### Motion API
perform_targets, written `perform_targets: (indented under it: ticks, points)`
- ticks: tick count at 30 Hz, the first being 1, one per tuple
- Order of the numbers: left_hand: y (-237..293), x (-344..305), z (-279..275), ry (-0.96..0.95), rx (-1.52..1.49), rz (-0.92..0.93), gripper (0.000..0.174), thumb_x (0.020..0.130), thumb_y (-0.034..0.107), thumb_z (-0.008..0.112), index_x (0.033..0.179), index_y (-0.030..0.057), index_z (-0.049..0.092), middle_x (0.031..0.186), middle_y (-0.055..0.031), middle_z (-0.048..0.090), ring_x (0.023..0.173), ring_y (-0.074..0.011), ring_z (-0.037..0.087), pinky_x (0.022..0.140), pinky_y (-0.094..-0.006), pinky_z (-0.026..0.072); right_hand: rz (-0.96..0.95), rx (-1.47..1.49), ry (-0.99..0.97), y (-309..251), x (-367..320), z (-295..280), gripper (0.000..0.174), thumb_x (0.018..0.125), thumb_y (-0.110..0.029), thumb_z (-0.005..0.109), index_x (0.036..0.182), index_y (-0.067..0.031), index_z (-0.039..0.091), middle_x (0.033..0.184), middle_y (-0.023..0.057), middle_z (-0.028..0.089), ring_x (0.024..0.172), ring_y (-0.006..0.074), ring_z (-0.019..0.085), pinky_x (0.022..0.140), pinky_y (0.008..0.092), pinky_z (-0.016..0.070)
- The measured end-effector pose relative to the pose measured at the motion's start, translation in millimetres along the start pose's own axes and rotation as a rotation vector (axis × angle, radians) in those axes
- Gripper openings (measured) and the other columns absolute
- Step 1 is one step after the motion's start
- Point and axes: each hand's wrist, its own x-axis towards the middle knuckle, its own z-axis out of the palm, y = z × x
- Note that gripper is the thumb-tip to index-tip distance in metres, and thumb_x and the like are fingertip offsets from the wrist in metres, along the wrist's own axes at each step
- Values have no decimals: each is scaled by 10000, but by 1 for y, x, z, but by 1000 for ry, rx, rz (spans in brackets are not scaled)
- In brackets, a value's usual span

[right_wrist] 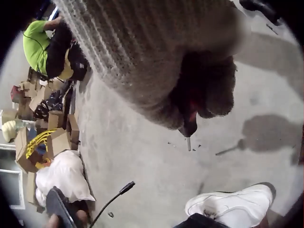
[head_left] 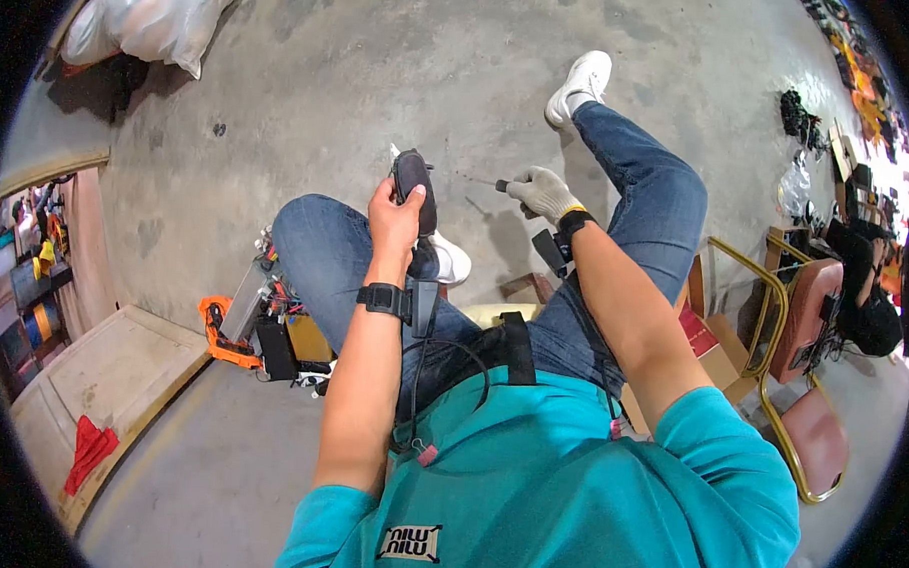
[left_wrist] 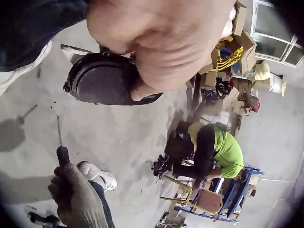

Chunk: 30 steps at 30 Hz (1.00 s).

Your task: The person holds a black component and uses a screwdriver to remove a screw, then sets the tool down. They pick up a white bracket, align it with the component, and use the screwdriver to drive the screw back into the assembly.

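My bare left hand (head_left: 394, 222) grips a black oval housing (head_left: 414, 187) above the floor, between the knees. Up close in the left wrist view, the housing (left_wrist: 102, 80) has a recessed face and small lugs on its rim, and a pale flat piece (left_wrist: 75, 52) juts from one end. In the right wrist view, a black cable (right_wrist: 113, 198) with a plug-like tip extends beside the housing (right_wrist: 59, 206). Off to the right, apart from it, my gloved right hand (head_left: 548, 194) holds a screwdriver (head_left: 502, 187) by its dark handle, the thin shaft pointing toward the housing.
Beside the left knee are cables, tools and an orange frame (head_left: 227, 336). A gold-framed chair (head_left: 774, 295) and an opened cardboard box (head_left: 717, 358) stand on the right. White bags (head_left: 153, 18) lie far left. Another person in a green shirt (left_wrist: 229, 149) bends over nearby.
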Motion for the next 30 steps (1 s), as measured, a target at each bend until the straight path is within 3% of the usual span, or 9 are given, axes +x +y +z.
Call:
perform_targets:
  ticks: [3, 4, 7, 16, 18, 19, 22, 24, 30]
  points:
    - [-17, 10, -1, 23, 54, 24, 266, 867, 88, 727, 1104, -19, 668, 937, -74, 707, 822, -141, 638, 747, -299, 515, 6, -153, -69, 13, 23, 6, 460, 802, -390, 759, 963, 40, 723, 721, 165, 689, 575, 235, 665, 576, 372, 534]
    - [-12, 8, -1, 2, 19, -67, 271, 872, 72, 729, 1115, -28, 665, 959, -68, 710, 831, -133, 641, 757, -285, 514, 19, -153, -72, 10, 25, 7, 460, 802, -390, 759, 963, 40, 723, 721, 165, 689, 575, 235, 665, 576, 372, 534]
    - [-1, 4, 1, -16, -70, -117, 262, 885, 39, 722, 1129, -34, 658, 986, -60, 709, 849, -119, 643, 767, -271, 517, 88, -118, 30, 15, 35, 19, 477, 798, -401, 734, 987, 38, 735, 776, 207, 716, 649, 270, 709, 625, 393, 548]
    - [-7, 9, 3, -41, -133, -247, 146, 957, 16, 646, 1098, -21, 648, 1009, -67, 711, 856, -118, 660, 771, -270, 539, 83, -117, 50, 21, 59, 27, 434, 794, -415, 725, 940, -8, 764, 805, 206, 727, 725, 311, 716, 695, 410, 539]
    - [-6, 11, 0, -92, -116, -277, 330, 935, 3, 665, 1243, -63, 567, 1077, -109, 702, 926, -150, 666, 830, -272, 538, 100, -93, 30, 23, 60, 27, 425, 793, -404, 722, 949, -11, 763, 816, 213, 726, 752, 329, 716, 711, 417, 540]
    - [-5, 10, 3, -96, -117, -279, 330, 935, 3, 665, 1243, -63, 567, 1077, -109, 702, 926, -150, 666, 830, -272, 538, 113, -69, 13, 22, 60, 25, 416, 792, -394, 719, 957, -14, 763, 828, 220, 726, 779, 347, 715, 728, 425, 541]
    - [3, 5, 8, 39, -199, -307, 484, 943, -12, 638, 1383, -52, 442, 1125, -139, 680, 941, -163, 660, 846, -283, 535, 96, -143, 40, 29, 66, 31, 399, 797, -391, 712, 920, -15, 762, 834, 235, 723, 821, 377, 711, 766, 440, 540]
    - [7, 5, 10, 59, -212, -267, 604, 946, -36, 602, 1485, 30, 339, 1139, -152, 656, 959, -168, 654, 820, -289, 540, 95, -143, -7, 35, 72, 31, 396, 796, -395, 713, 913, -20, 765, 847, 237, 726, 833, 379, 711, 780, 442, 539]
    - [9, 8, 3, 51, -141, -179, 565, 944, -56, 574, 1455, 136, 429, 1083, -98, 639, 898, -130, 625, 789, -254, 527, 65, -148, 43, 47, 80, 37, 426, 796, -404, 714, 972, -20, 763, 879, 234, 731, 831, 377, 714, 784, 432, 541]
